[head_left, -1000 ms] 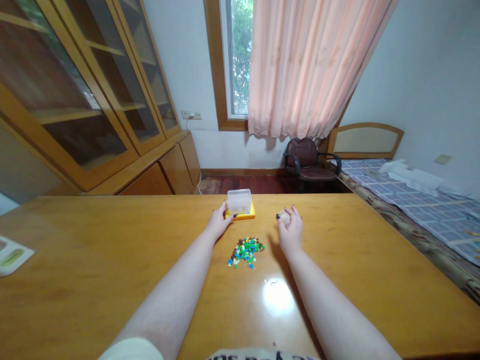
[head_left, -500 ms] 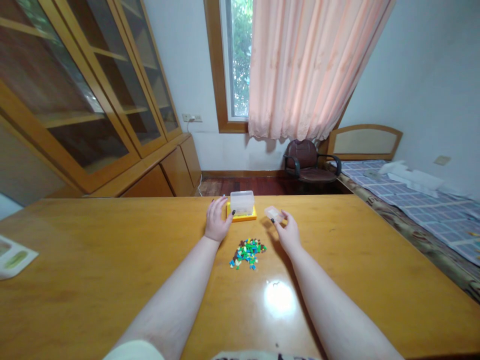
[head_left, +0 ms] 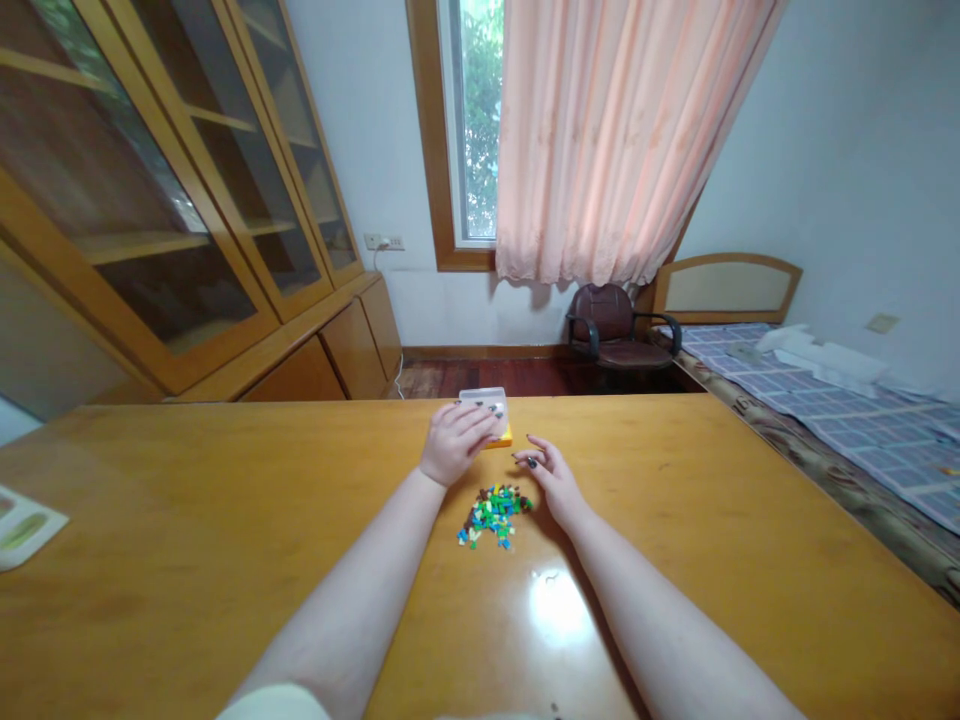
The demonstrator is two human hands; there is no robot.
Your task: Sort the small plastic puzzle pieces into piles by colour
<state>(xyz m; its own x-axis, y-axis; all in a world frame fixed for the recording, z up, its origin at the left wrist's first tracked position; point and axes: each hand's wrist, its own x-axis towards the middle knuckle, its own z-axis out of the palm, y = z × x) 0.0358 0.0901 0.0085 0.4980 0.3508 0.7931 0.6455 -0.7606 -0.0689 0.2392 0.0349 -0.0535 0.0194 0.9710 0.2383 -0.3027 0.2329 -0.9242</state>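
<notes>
My left hand lies over a clear plastic box, its fingers wrapped across the top. The box rests on an orange base near the far edge of the wooden table. A pile of small coloured bricks, mostly green, blue and yellow, lies just in front of the box. My right hand hovers right of the pile. Its fingers are loosely bent and apart, the tips pointing left toward the box, and I see nothing in them.
A printed paper sheet lies at the table's left edge. Glass-door wooden cabinets line the left wall. Beyond the table are a dark armchair, a window with a pink curtain and a bed at right.
My left hand moved from beside the box onto its top. My right hand, which held a small clear piece half a second ago, came in left toward the pile and the piece is out of sight.
</notes>
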